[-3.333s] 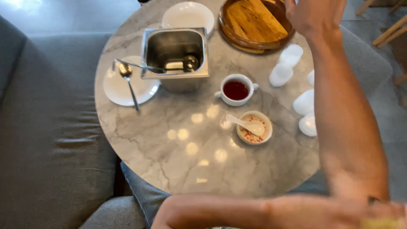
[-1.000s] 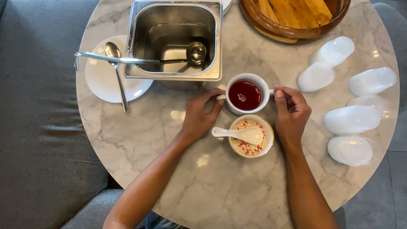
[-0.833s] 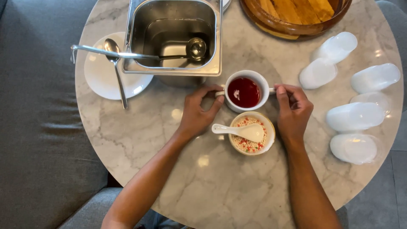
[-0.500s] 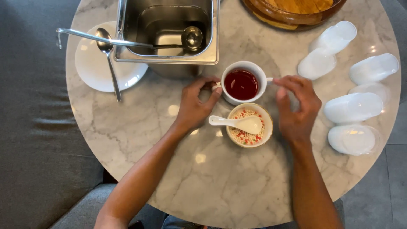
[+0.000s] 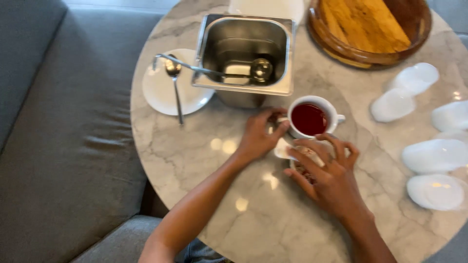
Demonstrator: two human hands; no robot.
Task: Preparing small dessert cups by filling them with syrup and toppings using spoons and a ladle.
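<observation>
Round marble table beside a grey sofa. Left hand grips the cup; right hand, fingers spread, hides the small bowl.

The white cup of red liquid stands before the square steel container holding a ladle; the round white plate with a spoon lies left.
</observation>
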